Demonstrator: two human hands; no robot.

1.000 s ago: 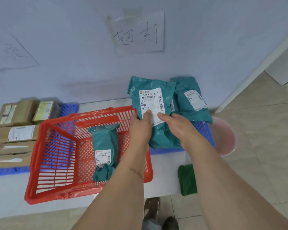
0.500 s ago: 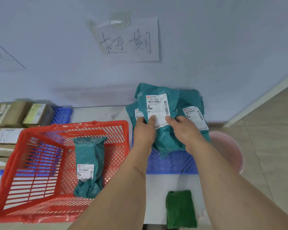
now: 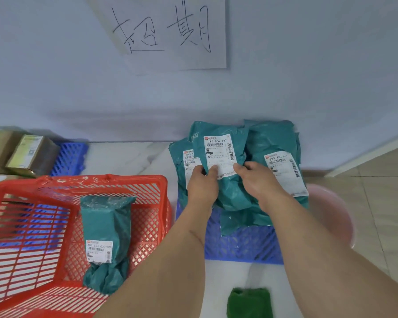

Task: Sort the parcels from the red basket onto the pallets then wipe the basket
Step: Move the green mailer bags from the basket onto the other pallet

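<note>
Both hands hold a teal parcel [image 3: 225, 154] with a white label, low over the blue pallet [image 3: 241, 244] by the wall. My left hand [image 3: 201, 182] pinches its lower left edge and my right hand [image 3: 257, 180] grips its lower right. Two more teal parcels lie on that pallet: one [image 3: 182, 166] behind on the left, one [image 3: 283, 157] on the right. The red basket [image 3: 55, 187] stands at the left with one teal parcel [image 3: 106, 239] upright inside. A folded green cloth [image 3: 249, 302] lies on the floor below.
A second blue pallet [image 3: 69, 157] at the far left carries cardboard boxes [image 3: 30, 154]. A pink basin [image 3: 336, 214] sits right of the near pallet. A handwritten paper sign [image 3: 170, 33] hangs on the wall above. Tiled floor opens to the right.
The held parcel has come down and forward onto the pile on the blue pallet, with both hands still on it. The view has moved closer to the wall.
</note>
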